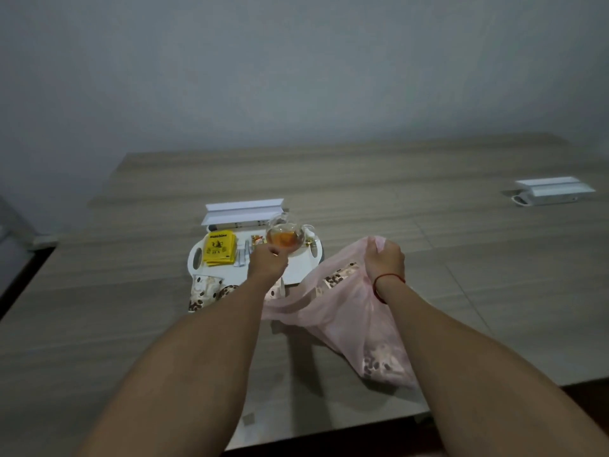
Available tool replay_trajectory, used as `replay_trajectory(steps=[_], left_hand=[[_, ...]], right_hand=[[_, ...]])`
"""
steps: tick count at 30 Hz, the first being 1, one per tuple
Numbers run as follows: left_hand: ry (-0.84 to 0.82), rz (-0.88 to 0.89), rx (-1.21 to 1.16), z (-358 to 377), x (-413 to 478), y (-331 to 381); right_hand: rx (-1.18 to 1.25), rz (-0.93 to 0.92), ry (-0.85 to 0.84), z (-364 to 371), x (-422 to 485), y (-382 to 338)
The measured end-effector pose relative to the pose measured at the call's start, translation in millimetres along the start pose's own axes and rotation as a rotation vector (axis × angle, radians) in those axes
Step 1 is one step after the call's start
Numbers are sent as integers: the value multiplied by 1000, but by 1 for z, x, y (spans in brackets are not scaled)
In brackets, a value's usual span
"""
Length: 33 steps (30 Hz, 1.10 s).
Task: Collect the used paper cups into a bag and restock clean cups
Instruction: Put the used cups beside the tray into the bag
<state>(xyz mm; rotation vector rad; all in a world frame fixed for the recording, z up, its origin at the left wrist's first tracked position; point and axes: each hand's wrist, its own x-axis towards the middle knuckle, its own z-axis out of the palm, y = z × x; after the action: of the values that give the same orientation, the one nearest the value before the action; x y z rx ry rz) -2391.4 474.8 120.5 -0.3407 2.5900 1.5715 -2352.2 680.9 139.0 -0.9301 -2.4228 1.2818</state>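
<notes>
A thin pink plastic bag (349,311) lies on the wooden table, its mouth lifted. My right hand (385,258) is shut on the bag's upper rim. Through the plastic show paper cups with a coffee-bean print, one near the mouth (339,275) and more at the bottom (379,361). My left hand (267,262) hovers over the white tray (298,275) with its fingers curled; what they hold is hidden. Two more printed cups (203,291) sit at the tray's front left corner, beside my left forearm. Another cup (275,290) peeks out under my left wrist.
The tray carries a glass teapot (285,238) of amber tea, yellow tea packets (219,248) and small sachets (242,255). A white box (244,211) lies behind the tray, another white box (553,191) at the far right. The table's front edge runs just below the bag.
</notes>
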Motion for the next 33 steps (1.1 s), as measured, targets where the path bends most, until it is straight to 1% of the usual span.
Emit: replay_trajectory(steps=[2,3,6,11,14,17,22,25,28,31,33], left_hand=[[32,-18,180,-9,14,-16],[17,-32,244,-11,18,-23],[-92,-65,379,-13,31,-42],[-303,-26,540,-3,43,-62],[-377,11,669,4,48,-72],[-392,64,778,10,51,-78],[-310,200,945,16,51,-85],[-315,207,983,20,50,-86],[-242,202,948,21,48,-80],[-124,181,763,16,44,-62],[-41,164,544,14,39,-43]], right_hand=[[-5,10,-4,8,2,3],[-4,19,-7,11,2,4],[-14,32,-8,22,5,7],[-65,48,-20,43,8,14],[-73,62,-29,52,10,19],[-81,66,-25,59,12,22],[-83,70,-28,59,12,26],[-90,61,-30,55,10,26],[-83,59,-35,52,6,26],[-54,58,-43,46,2,22],[-37,59,-41,39,0,17]])
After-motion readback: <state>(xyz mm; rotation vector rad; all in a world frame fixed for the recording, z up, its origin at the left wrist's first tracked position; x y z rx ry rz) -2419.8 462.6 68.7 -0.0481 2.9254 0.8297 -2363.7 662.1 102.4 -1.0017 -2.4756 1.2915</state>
